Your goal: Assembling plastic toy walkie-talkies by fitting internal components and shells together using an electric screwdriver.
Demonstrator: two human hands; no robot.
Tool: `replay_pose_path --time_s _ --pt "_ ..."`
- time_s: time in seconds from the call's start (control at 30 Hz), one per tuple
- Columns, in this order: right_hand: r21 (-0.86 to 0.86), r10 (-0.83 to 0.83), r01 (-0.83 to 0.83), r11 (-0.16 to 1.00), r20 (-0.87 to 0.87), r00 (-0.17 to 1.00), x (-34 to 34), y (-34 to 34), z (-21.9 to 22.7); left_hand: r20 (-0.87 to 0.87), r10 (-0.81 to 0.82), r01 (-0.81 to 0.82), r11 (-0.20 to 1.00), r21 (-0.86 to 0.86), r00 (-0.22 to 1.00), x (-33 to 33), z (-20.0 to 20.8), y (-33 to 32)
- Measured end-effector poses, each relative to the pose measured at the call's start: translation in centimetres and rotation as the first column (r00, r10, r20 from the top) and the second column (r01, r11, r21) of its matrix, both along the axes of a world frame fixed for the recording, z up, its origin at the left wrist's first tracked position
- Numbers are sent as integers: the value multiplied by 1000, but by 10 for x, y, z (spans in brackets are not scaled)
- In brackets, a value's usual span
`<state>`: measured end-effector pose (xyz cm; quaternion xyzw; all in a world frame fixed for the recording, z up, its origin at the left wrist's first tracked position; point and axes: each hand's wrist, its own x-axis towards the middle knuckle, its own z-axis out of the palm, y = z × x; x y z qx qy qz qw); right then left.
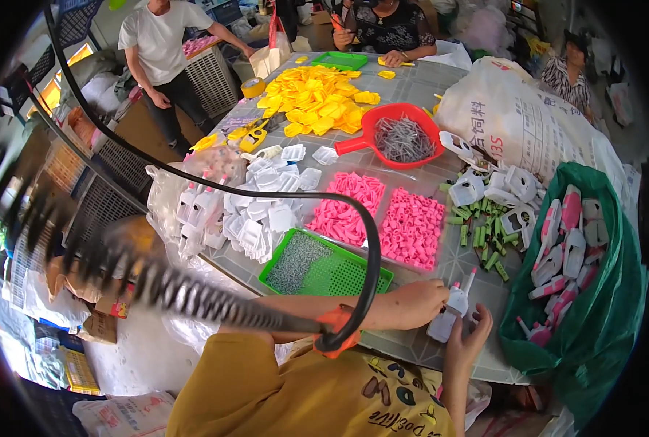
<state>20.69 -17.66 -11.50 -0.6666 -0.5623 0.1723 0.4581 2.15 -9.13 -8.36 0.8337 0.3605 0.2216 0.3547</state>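
A white plastic toy casing [450,313] with a pink antenna-like stick lies at the table's near edge, between my hands. My left hand [421,302] is at its left side, fingers curled together at the casing; what they pinch, if anything, is hidden. On the casing's right is my right hand [470,336], thumb by its edge and the fingers apart. Just beyond stand two clear trays of small pink plastic parts [413,227] [348,207]. Left of my hands, a green perforated tray [339,273] holds many small grey metal pieces [299,262].
White shells [262,211] lie left, yellow parts [317,98] far back, and a red scoop [404,135] holds grey pieces. Small green cylinders [493,244] lie right, beside a green bag [528,320] of pink-white toys. A black cable [266,194] crosses the view. Several people stand or sit beyond.
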Motion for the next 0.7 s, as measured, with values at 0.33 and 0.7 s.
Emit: replay_pose_path --time_s 0.33,0.7 --pt "48 41 -44 998 52 998 3 -18 6 -9 -2 1 1000 -27 1000 6 2 -7" --pt "-16 32 -32 999 12 999 -4 -7 2 11 45 -44 993 -105 999 -6 13 9"
